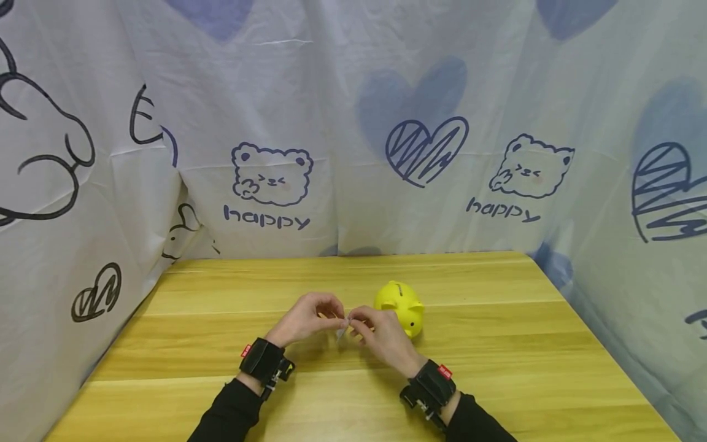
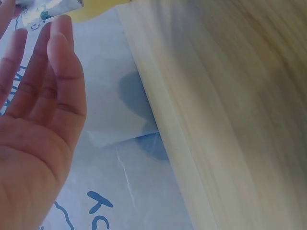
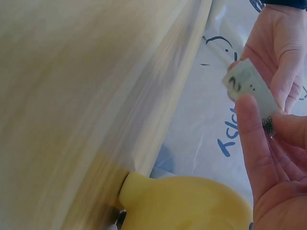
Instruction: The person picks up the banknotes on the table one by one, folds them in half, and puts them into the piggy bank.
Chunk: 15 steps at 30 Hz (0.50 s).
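In front of me both hands meet over the table, fingertips close together at a small folded banknote (image 3: 253,91). It is pale, with dark printed marks. My right hand (image 1: 386,337) pinches its near end between thumb and fingers. From the other side my left hand (image 1: 309,318) holds it, thumb and forefinger at its far end. In the left wrist view a bit of the banknote (image 2: 50,10) shows above the fingertips of the left hand (image 2: 43,105). A yellow piggy bank (image 1: 399,298) stands just behind the right hand, its dark slot on top.
The wood-grain table (image 1: 221,344) spreads out around the hands. A pale curtain (image 1: 348,184) printed with hearts, bears and "happy" hangs behind it and along both sides. Black camera mounts (image 1: 265,362) are strapped to both wrists.
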Each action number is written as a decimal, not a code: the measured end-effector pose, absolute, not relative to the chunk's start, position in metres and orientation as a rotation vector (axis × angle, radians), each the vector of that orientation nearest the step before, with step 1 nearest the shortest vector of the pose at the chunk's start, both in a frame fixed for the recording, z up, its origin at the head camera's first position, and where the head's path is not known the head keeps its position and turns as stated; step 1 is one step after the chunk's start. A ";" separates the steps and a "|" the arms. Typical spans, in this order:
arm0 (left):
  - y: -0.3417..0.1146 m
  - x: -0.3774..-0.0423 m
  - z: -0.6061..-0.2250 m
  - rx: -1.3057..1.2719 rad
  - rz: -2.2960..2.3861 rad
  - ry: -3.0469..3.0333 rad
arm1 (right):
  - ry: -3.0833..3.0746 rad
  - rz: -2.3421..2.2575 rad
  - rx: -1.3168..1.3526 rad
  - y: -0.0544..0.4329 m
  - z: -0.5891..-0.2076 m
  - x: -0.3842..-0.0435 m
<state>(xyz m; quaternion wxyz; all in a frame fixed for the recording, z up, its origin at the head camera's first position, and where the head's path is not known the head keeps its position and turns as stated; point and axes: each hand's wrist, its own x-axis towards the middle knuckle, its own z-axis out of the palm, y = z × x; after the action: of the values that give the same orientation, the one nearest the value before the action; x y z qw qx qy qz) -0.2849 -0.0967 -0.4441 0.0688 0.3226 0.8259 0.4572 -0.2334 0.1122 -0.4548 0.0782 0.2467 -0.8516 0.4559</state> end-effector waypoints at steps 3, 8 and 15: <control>-0.097 -0.285 -0.444 0.981 1.363 2.496 | -2.552 1.346 0.715 0.113 -0.455 -0.233; -0.096 -0.284 -0.444 0.981 1.376 2.476 | -2.542 1.330 0.706 0.113 -0.455 -0.232; -0.094 -0.282 -0.443 0.956 1.384 2.474 | -2.529 1.317 0.689 0.112 -0.456 -0.232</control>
<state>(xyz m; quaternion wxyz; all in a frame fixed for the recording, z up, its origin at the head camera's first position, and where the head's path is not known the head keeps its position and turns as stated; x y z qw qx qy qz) -0.2818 -0.0940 -0.4426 0.0748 0.3185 0.8246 0.4614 -0.2320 0.1122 -0.4562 0.1041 0.2337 -0.8574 0.4465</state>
